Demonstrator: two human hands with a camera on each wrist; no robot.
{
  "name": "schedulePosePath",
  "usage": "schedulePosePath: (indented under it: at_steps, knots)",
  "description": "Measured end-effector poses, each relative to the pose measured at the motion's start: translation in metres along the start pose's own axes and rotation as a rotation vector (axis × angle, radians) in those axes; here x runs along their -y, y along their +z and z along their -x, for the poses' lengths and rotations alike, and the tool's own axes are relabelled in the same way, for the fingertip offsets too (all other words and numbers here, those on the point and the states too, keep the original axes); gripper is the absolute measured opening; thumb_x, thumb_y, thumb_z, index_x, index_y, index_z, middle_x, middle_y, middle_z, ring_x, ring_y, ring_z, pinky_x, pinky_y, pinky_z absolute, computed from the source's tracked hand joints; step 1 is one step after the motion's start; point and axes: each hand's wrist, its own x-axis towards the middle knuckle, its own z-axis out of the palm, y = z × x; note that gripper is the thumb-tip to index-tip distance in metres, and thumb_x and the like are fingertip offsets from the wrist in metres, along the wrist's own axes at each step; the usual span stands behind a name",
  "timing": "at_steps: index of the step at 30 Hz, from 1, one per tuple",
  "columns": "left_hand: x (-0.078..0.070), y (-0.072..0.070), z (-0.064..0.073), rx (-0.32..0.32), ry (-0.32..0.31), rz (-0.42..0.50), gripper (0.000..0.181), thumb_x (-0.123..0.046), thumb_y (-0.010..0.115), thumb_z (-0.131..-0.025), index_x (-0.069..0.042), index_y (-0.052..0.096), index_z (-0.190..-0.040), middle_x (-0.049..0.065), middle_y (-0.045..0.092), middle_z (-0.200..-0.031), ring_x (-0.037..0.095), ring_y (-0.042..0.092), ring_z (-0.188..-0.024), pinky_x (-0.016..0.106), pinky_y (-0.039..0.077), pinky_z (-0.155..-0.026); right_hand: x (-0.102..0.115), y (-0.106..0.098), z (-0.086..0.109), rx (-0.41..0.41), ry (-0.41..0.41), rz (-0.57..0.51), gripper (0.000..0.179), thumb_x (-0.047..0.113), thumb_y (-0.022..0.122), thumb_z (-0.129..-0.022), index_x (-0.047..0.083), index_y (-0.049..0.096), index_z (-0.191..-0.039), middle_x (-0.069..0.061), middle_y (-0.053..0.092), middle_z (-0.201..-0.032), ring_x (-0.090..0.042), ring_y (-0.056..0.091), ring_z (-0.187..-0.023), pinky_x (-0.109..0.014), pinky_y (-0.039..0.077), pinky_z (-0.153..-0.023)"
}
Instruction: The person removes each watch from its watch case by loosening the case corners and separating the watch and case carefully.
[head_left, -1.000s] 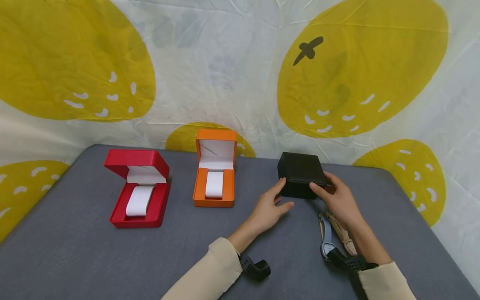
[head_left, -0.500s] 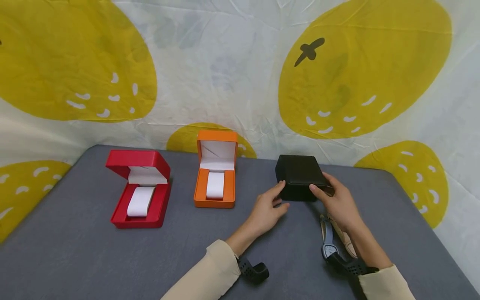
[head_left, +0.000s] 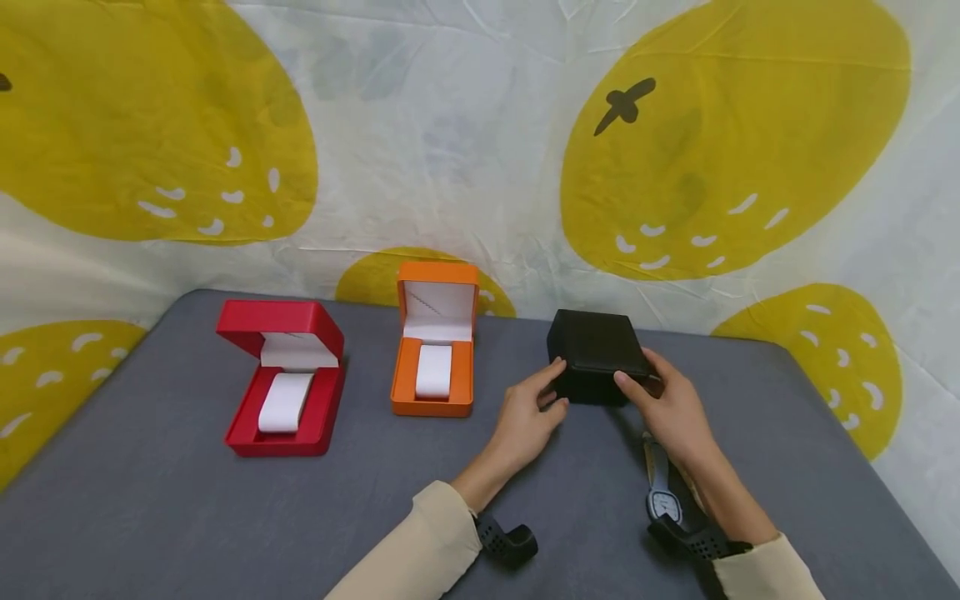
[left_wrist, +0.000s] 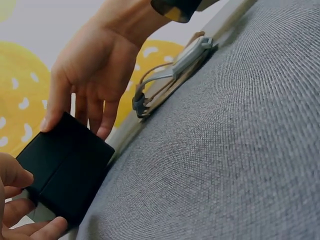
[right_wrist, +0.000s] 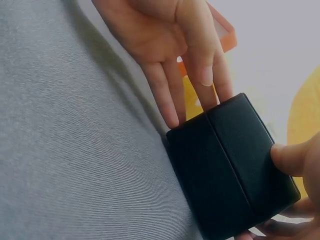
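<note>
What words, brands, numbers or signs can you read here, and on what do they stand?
Nothing here is legible.
Orange box's lid lining: slanting dark mark, too small to read.
Red box's lid lining: faint mark, too small to read.
Watch dial: markings too small to read.
Black box: none visible.

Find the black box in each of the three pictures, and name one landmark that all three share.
Head: right of centre, just below mid-height, the black box between the left hand and right hand.
Left wrist: lower left, the black box appearing tilted.
Right wrist: lower right, the black box also tilted.
Shared landmark: the grey tabletop, along the bottom, right and left of these pictures respectively.
</note>
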Motion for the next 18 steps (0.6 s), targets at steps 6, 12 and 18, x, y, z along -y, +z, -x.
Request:
schedulePosePath:
  at_steps: [6,12,18]
  knots:
    - [-0.026,-0.005,0.005,0.002,-0.010,0.051,0.048,0.010,0.053,-0.091,0.008,0.044,-0.137,0.020,0.039,-0.144,0.031,0.042,-0.129,0.043,0.042,-0.096,0.002,-0.002,0.003,0.001,0.002,0.001,0.080,0.046,0.055,-0.094,-0.002,0.021,-0.150,-0.028,0.042,-0.138,-0.040,0.051,-0.118,-0.044,0.047,-0.086]
    - [-0.047,-0.009,0.009,-0.036,-0.015,0.043,0.044,0.011,0.054,-0.090,0.010,0.048,-0.133,0.024,0.044,-0.139,0.034,0.051,-0.119,0.039,0.046,-0.092,0.008,-0.003,0.006,-0.010,0.000,-0.006,0.081,0.047,0.055,-0.094,-0.001,0.022,-0.150,-0.028,0.041,-0.140,-0.040,0.050,-0.120,-0.049,0.046,-0.088]
    - [-0.037,-0.006,0.010,-0.067,-0.008,0.034,0.045,0.008,0.058,-0.090,0.006,0.050,-0.134,0.020,0.045,-0.140,0.033,0.053,-0.118,0.042,0.045,-0.092,0.011,-0.003,0.009,-0.012,-0.012,-0.034,0.079,0.045,0.058,-0.093,0.001,0.024,-0.149,-0.026,0.041,-0.140,-0.039,0.050,-0.121,-0.038,0.049,-0.086]
